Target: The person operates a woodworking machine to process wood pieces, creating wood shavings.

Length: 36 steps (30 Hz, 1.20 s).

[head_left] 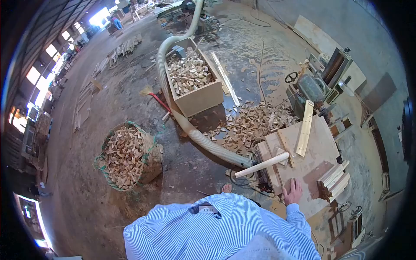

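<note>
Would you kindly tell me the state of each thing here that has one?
Woven basket: upright, heaped with wood offcuts.
Wooden box: open-topped, full of offcuts.
Floor offcuts: loose, scattered in a pile.
Ribbed hose: curved, running along the floor.
Worktable: bearing wood pieces.
Pale rod: jutting past the worktable's edge.
Right hand: open, palm down at the worktable.
Left hand: out of view.

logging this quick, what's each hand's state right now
Left hand: out of view, can't be told.
Right hand: open, resting on the tabletop, apparently holding nothing.
</note>
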Each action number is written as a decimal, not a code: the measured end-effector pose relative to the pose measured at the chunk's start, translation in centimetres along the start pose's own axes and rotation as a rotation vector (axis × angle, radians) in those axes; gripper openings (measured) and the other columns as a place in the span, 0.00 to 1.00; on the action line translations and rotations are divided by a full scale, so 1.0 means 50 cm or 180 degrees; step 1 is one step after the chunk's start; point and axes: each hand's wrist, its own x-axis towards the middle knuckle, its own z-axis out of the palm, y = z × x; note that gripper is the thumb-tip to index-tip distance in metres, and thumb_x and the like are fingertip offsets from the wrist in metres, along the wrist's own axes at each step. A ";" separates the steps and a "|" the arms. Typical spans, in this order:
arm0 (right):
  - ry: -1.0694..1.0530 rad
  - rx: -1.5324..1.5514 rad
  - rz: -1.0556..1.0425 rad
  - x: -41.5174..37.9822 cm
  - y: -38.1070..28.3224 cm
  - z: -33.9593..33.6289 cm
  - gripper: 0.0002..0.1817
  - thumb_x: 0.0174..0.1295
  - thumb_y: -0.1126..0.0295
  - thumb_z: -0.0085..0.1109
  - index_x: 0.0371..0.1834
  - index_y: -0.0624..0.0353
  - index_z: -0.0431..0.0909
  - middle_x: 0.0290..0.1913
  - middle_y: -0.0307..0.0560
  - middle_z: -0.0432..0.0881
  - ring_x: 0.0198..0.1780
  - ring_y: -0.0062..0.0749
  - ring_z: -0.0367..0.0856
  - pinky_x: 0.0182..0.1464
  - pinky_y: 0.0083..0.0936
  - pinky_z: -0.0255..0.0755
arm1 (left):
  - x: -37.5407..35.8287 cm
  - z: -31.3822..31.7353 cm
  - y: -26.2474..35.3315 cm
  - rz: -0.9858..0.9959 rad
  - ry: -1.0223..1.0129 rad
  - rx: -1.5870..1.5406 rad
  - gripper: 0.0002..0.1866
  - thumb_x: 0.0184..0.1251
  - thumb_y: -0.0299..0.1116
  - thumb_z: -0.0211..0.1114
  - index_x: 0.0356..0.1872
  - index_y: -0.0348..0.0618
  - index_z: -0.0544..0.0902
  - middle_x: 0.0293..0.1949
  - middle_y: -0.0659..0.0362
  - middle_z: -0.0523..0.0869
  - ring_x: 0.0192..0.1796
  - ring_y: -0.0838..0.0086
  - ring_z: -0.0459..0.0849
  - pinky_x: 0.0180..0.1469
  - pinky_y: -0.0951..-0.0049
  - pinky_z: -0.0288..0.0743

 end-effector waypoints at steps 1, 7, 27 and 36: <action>0.0004 -0.0004 0.0022 0.002 0.000 -0.001 0.40 0.61 0.47 0.68 0.73 0.57 0.72 0.75 0.59 0.68 0.78 0.56 0.61 0.77 0.51 0.53 | 0.003 -0.016 0.004 0.0009 0.0046 -0.0059 0.47 0.62 0.71 0.66 0.64 0.33 0.79 0.59 0.39 0.86 0.62 0.47 0.85 0.66 0.57 0.76; -0.0083 -0.0098 0.0147 0.007 0.007 0.011 0.40 0.62 0.46 0.67 0.75 0.55 0.71 0.77 0.57 0.67 0.78 0.56 0.61 0.78 0.51 0.53 | -0.009 -0.136 0.052 -0.0019 0.0287 -0.0352 0.47 0.62 0.71 0.66 0.65 0.33 0.79 0.60 0.39 0.86 0.62 0.48 0.85 0.66 0.57 0.77; 0.0039 -0.0350 0.0040 0.003 0.020 0.005 0.40 0.65 0.39 0.63 0.75 0.50 0.71 0.76 0.51 0.69 0.77 0.49 0.65 0.77 0.47 0.58 | 0.153 -0.060 0.019 0.0210 0.0404 0.0509 0.45 0.61 0.68 0.71 0.63 0.33 0.81 0.56 0.43 0.88 0.60 0.56 0.87 0.64 0.61 0.78; -0.0056 -0.0281 0.0057 -0.002 0.036 0.022 0.42 0.67 0.36 0.58 0.77 0.51 0.69 0.78 0.53 0.66 0.78 0.51 0.63 0.78 0.49 0.56 | 0.221 -0.050 0.270 0.1382 0.0463 -0.0518 0.30 0.70 0.51 0.72 0.61 0.35 0.83 0.57 0.46 0.88 0.58 0.63 0.87 0.62 0.65 0.78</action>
